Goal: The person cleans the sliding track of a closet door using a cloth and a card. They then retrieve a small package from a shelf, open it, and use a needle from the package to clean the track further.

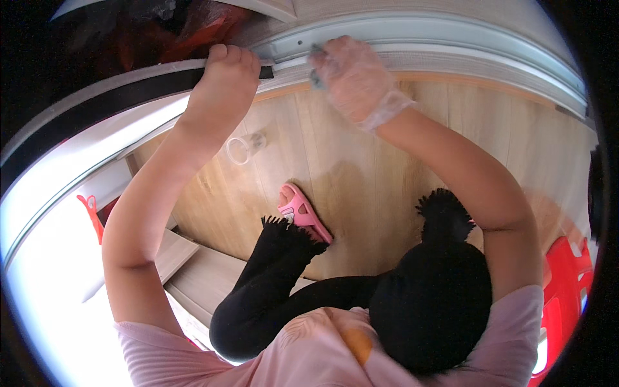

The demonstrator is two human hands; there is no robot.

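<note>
My bare left hand point(227, 71) grips the door edge point(116, 97); my gloved right hand point(351, 77) presses a cloth point(316, 77) on the track point(412, 39). A cup point(244, 147) lies on the floor point(361, 168).

The pale wood-plank floor point(361, 161) bears a clear plastic cup point(244, 148) lying on its side, up-left of a pink sandal point(302, 214).

Bright daylight blown out at lower left; soft shadows on floor point(361, 168); fisheye bends edges; corners black.

Single head view, fisheye, looking steeply down, close over raised arms, floor below.
</note>
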